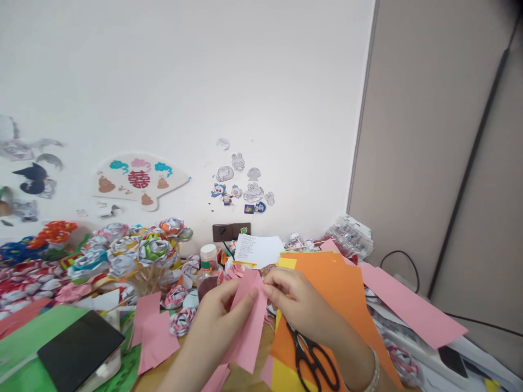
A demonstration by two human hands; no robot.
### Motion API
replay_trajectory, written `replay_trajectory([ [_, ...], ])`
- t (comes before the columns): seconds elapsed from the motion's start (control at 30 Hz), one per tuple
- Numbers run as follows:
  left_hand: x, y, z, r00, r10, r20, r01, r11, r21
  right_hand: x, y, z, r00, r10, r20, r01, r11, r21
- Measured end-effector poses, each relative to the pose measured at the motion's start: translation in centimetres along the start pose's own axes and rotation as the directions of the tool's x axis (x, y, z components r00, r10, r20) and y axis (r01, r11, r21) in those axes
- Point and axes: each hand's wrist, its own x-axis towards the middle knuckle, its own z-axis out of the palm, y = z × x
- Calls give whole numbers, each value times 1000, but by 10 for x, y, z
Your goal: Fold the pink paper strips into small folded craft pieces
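Note:
A long strip of pink paper (250, 326) is held up over the desk between both hands. My left hand (223, 310) grips it from the left, thumb laid across its face. The thumb and fingers of my right hand (288, 291) pinch its upper right edge. Under my right forearm lie scissors with black handles (312, 362), on top of orange paper (327, 283) and yellow paper (281, 370). Cut pink pieces (157, 340) rest to the left of my left hand, and more pink scraps show below the strip.
Many rolled paper flowers (157, 250) crowd the back left. A jar with a white lid (208, 264) stands behind my hands, near a handwritten sheet (259, 249). A black flat object (80, 348) lies on green paper at left. Pink sheets (412, 305) lie at right.

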Motion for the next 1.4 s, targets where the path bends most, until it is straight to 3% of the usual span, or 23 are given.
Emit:
replay_trajectory([
  [0.47, 3, -8, 4, 1000, 26, 0, -26, 1000, 7, 3, 3, 5, 999, -44, -1, 44, 999, -12],
  [0.7, 2, -9, 2, 996, 79, 46, -80, 996, 31, 3, 4, 2, 993, -25, 119, 16, 997, 72],
  [1.1, -2, -2, -5, 979, 107, 172, -105, 994, -20, 1, 4, -3, 979, -37, 198, 14, 993, 116],
  [1.2, -2, -3, -4, 983, 90, 160, -100, 994, 54, 1, 4, -3, 978, -35, 207, 13, 995, 103],
  [1.4, 1, -8, -1, 991, 126, 34, -131, 962, 240, 3, 8, 1, 987, -43, 153, 38, 999, 37],
])
